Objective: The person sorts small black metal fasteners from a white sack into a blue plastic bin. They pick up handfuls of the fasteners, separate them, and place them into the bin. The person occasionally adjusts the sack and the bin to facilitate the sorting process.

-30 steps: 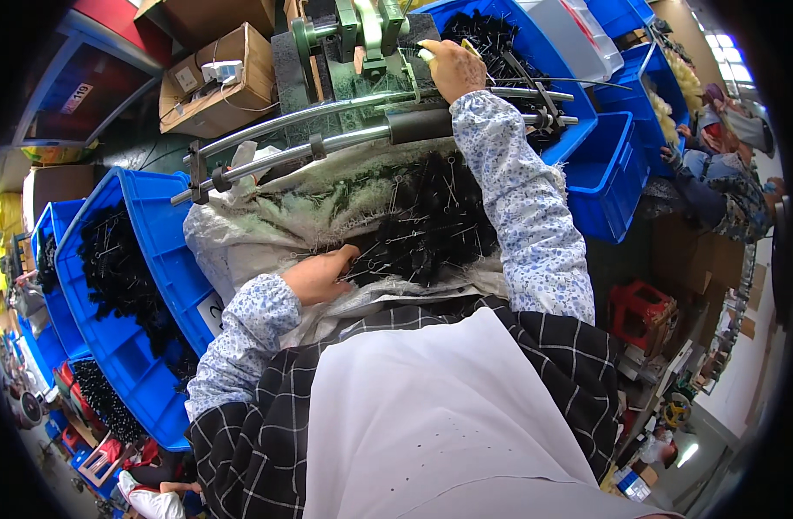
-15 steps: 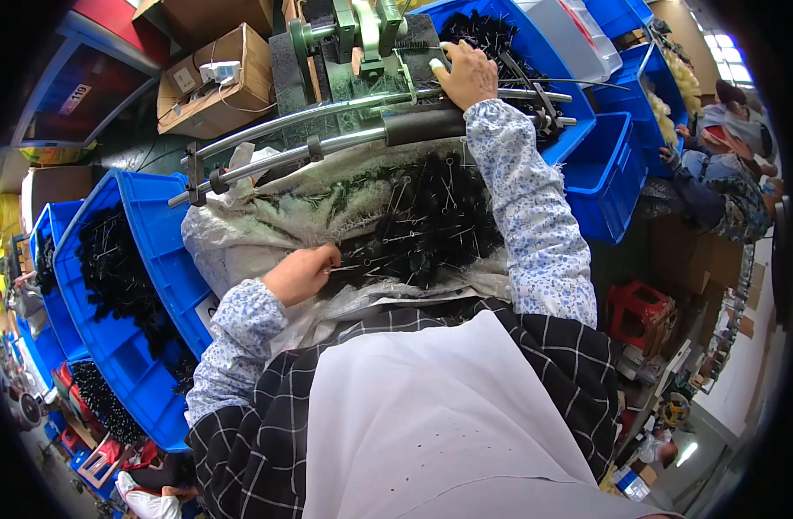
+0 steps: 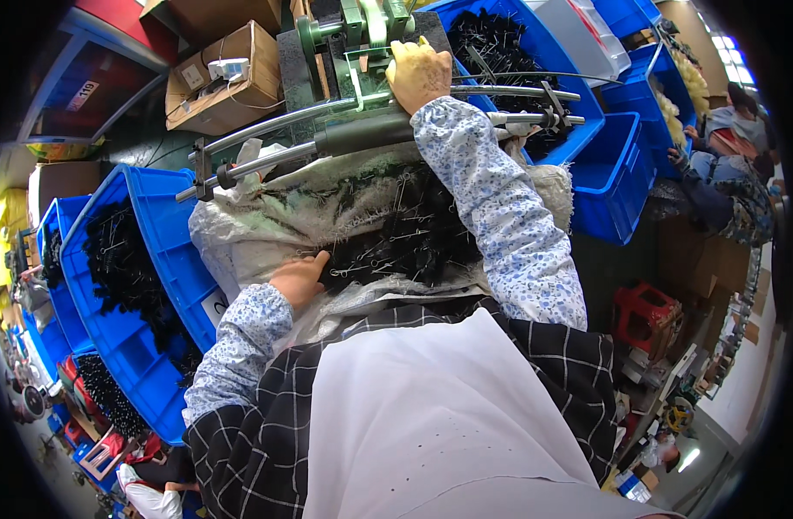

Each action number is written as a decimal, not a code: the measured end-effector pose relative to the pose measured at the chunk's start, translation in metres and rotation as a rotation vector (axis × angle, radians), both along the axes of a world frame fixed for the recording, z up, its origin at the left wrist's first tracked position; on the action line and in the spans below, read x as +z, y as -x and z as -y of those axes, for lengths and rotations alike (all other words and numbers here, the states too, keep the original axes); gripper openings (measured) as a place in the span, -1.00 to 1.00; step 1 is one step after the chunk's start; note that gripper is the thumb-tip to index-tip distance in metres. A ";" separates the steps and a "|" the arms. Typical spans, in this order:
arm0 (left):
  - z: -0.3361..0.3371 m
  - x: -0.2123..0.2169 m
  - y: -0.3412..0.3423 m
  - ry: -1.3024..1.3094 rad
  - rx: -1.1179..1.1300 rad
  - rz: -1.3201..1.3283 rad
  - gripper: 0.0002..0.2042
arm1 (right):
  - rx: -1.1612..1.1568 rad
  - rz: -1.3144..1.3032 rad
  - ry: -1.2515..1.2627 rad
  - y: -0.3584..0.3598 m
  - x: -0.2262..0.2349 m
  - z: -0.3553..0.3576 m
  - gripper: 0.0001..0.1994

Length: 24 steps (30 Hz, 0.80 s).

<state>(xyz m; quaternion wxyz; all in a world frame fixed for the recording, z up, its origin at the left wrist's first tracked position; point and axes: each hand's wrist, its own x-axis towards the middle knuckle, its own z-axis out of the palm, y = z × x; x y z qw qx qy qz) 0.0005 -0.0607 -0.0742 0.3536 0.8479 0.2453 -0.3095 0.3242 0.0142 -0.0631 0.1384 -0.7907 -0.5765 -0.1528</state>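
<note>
Reaching two hands: left hand point(image 3: 298, 278) in black parts point(image 3: 405, 238), right hand point(image 3: 420, 73) on green machine point(image 3: 362, 35)

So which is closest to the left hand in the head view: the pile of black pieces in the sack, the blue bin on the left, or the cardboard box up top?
1. Pile of small black pieces, touching the left hand.
2. Big blue plastic bin, just left.
3. Brown cardboard box, far up top.

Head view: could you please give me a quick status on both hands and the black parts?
Left hand fingers in the black parts on the sack. Right hand resting on the green machine. Metal bars run between the hands.
</note>
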 end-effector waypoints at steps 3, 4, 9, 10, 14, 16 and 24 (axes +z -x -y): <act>-0.002 0.002 0.002 0.048 0.049 -0.014 -0.59 | -0.016 0.023 0.029 -0.013 0.003 0.005 -0.73; -0.004 0.002 0.005 0.063 0.068 -0.009 -0.60 | -0.021 0.024 0.033 -0.022 0.001 0.009 -0.71; -0.038 0.016 0.019 0.204 0.283 0.302 -0.73 | -0.040 -0.026 0.095 -0.079 -0.002 0.031 -0.74; -0.050 0.033 0.017 0.232 0.333 0.307 -0.75 | -0.029 -0.129 0.120 -0.091 0.002 0.033 -0.75; -0.087 0.063 0.015 0.178 0.546 0.621 -0.77 | -0.106 -0.089 0.147 -0.113 0.010 0.021 -0.78; -0.098 0.066 0.008 0.218 0.575 0.727 -0.78 | 0.009 -0.018 0.283 -0.127 0.001 0.018 -0.78; -0.064 0.053 -0.064 0.204 0.658 1.055 -0.75 | -0.063 -0.023 0.065 -0.090 0.071 0.063 -0.70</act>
